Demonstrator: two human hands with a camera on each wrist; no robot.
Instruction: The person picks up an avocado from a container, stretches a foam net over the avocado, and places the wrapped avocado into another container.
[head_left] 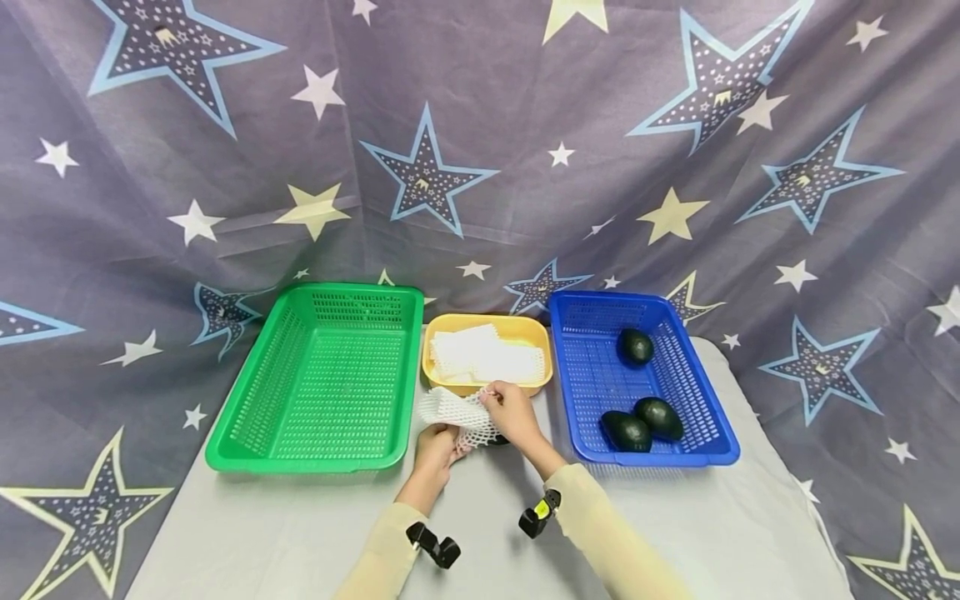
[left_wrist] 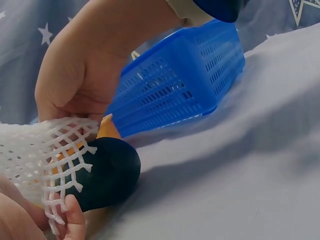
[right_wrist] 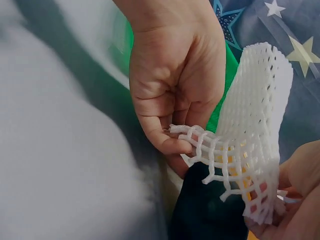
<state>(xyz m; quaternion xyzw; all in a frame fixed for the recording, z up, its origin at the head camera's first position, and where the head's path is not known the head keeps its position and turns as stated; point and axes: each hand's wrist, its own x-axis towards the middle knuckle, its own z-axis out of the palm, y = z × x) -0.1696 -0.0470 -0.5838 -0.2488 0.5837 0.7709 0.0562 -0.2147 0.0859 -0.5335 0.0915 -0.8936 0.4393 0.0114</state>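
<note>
A white foam net sleeve (head_left: 450, 407) is stretched between both hands above the table in the head view. My left hand (head_left: 435, 454) grips its lower left edge, with fingertips curled at the mesh. My right hand (head_left: 513, 414) pinches the upper right rim of the net. Close to the spread mouth is a dark green avocado (left_wrist: 112, 172), partly covered by the mesh in the left wrist view. In the right wrist view the avocado (right_wrist: 200, 205) shows below the net's open end; whether it touches the net, I cannot tell.
A green basket (head_left: 315, 462) stands on the left. A yellow bin (head_left: 543, 337) holding white foam nets (head_left: 487, 354) is behind the hands. On the right, a blue basket (head_left: 600, 383) holds three avocados (head_left: 636, 346). A star-printed curtain (head_left: 480, 100) hangs behind.
</note>
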